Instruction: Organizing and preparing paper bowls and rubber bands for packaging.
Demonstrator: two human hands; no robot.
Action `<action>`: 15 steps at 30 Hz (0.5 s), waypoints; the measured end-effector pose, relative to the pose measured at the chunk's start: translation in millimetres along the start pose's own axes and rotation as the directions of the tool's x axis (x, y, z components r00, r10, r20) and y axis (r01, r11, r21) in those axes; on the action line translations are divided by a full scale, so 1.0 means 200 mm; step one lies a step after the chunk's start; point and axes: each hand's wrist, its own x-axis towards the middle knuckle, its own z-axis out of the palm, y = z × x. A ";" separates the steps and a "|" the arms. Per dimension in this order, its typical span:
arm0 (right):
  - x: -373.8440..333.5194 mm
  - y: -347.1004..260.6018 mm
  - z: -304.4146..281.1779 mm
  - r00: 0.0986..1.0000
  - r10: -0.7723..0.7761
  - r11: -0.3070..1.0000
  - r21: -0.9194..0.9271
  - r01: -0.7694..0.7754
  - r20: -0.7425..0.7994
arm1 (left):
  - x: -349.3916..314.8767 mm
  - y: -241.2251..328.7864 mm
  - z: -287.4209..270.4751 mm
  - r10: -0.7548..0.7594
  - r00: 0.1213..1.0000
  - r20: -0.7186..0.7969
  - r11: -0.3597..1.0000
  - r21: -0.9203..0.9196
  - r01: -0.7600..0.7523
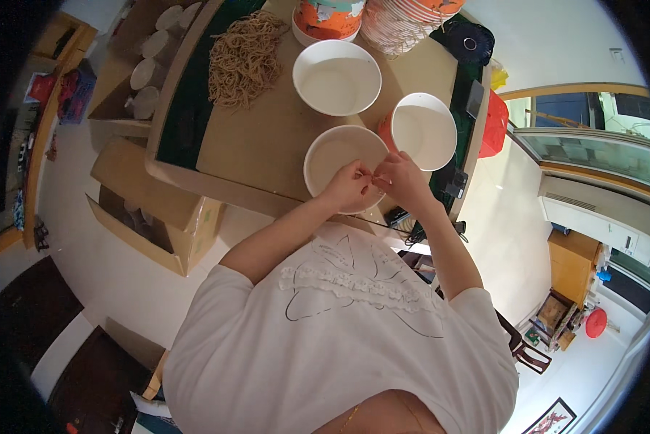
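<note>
I am holding both hands together over the round white paper bowl (332,155) that sits nearest me at the table's front edge. My left hand (348,186) and my right hand (404,182) are meeting fingertip to fingertip, pinching something thin and pale between them; it is too small to say what it is, perhaps a strand or a small tie. The fingers of both hands are pressed closed on it.

Just beyond my right hand another white bowl with an orange outside (423,130) is standing, and further ahead a third empty white bowl (337,77). Well off to my left front, a heap of thin tan strands (245,58) is lying on the brown tabletop (267,137).

The bowl under my hands is sitting close to the table's edge, so I judge that a nudge from my wrists could tip it toward me. The pinched piece is slight, and it could slip free if either hand loosens.
</note>
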 end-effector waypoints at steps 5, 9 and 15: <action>0.01 0.03 0.02 1.000 0.003 0.999 -0.032 -0.003 0.004 | -0.01 0.02 0.01 -0.023 1.000 -0.005 0.996 -0.081 0.023; 0.00 0.01 0.01 1.000 0.014 1.000 0.008 -0.014 -0.012 | 0.00 -0.04 -0.02 0.280 0.960 0.005 0.883 0.391 -0.260; 0.00 0.02 0.02 0.998 0.054 0.996 0.068 -0.052 -0.024 | -0.22 0.20 -0.05 0.430 0.859 0.277 0.197 0.900 -0.389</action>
